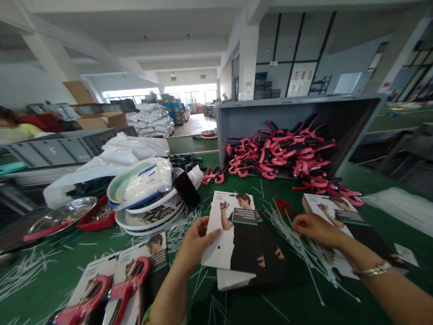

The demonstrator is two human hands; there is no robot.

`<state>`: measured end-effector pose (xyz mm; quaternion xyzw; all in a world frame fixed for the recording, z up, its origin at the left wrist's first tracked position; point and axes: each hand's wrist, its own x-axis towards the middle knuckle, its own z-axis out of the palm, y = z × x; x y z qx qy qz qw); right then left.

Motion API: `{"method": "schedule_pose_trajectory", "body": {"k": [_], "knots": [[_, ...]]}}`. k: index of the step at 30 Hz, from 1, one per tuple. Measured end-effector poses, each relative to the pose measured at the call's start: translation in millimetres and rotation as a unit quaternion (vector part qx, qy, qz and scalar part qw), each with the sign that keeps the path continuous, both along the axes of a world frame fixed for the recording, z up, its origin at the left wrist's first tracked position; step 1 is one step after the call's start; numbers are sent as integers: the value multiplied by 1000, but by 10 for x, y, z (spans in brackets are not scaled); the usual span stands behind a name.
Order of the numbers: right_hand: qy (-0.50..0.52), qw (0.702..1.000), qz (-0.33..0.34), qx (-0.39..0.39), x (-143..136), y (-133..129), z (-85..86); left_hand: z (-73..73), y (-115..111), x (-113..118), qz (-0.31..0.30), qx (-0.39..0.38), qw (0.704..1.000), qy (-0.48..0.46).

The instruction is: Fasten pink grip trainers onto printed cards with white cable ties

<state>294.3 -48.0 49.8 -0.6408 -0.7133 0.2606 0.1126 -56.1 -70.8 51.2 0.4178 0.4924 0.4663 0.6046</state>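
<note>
Lettering on the printed card [241, 239] in the left hand [198, 241] reads "ADJUSTABLE GRIP STRENGTHENER", with smaller French lines ending "AJUSTABLE" beneath. Matching print on the card stack [352, 230] under the right hand [314, 228] is too small to read. A letter "F" marks the grey crate [67, 151], well beyond the left hand.

White cable ties [297, 239] lie loose between the hands, with red scissors [284, 207] just beyond the right fingers. Farther off, a grey bin [301, 101] tipped on its side spills pink-and-black hand grips [280, 153]. A phone [186, 190] leans against piled trays [149, 221] beyond the left hand; carded grips [126, 289] lie left of its forearm.

The left hand grasps the card's edge, thumb on top. The right hand is bent inward, fingers curled; whether it pinches anything cannot be told.
</note>
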Motion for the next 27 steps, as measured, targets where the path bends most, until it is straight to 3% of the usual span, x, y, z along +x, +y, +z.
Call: {"method": "schedule_pose_trajectory", "body": {"k": [3, 10, 18, 21, 23, 27], "knots": [[81, 996, -28, -25, 99, 0, 55, 29, -20, 41, -5, 2, 1000, -23], [232, 963, -138, -13, 11, -35, 352, 154, -98, 41, -108, 6, 993, -54], [214, 960, -161, 81, 135, 107, 340, 98, -59, 40, -107, -3, 990, -91], [271, 939, -188, 100, 75, 88, 472, 54, -60, 33, -78, 4, 996, -39], [339, 915, -187, 113, -32, 59, 611, 21, -62, 21, -31, 38, 998, 47], [437, 880, -150, 112, -340, 1, 856, 40, -87, 2, 27, 165, 950, 262]]}}
